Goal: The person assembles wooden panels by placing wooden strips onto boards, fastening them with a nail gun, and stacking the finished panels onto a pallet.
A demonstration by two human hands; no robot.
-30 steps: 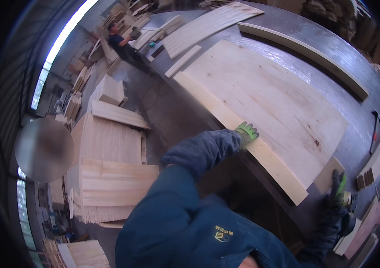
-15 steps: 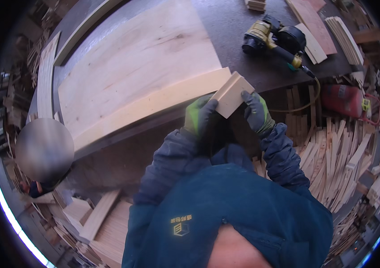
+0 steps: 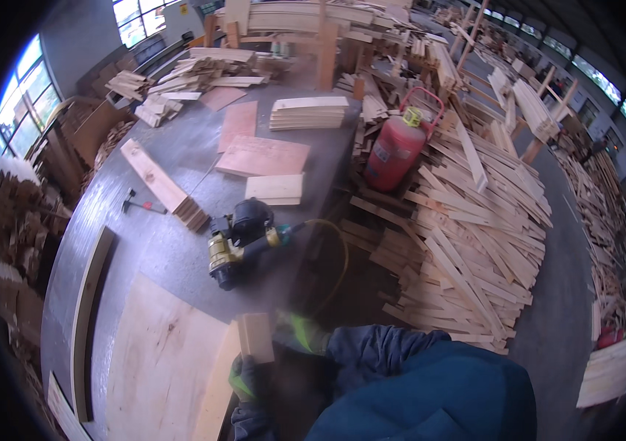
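A short pale wood block (image 3: 257, 339) stands at the corner of a plywood sheet (image 3: 155, 353), with my left hand (image 3: 243, 378) closed on its lower end. My left hand wears a grey and green glove. Just right of the block is my right hand (image 3: 304, 332), apart from it and smeared by motion, so its fingers cannot be made out. A long pale wood strip (image 3: 219, 382) lies along the sheet's near edge. Beyond the block, a yellow and black coil nail gun (image 3: 243, 246) rests on the dark table (image 3: 173, 257) with its hose attached.
A stack of narrow boards (image 3: 166, 184), a hammer (image 3: 144, 206), reddish boards (image 3: 265, 156) and a pale board stack (image 3: 309, 114) lie farther up the table. A long wood bar (image 3: 91, 316) lies at left. Right of the table are a red tank (image 3: 395, 154) and heaped wood strips (image 3: 467, 250).
My view has swung right and up toward the far table. My right hand has let go of the block, which my left hand still holds.
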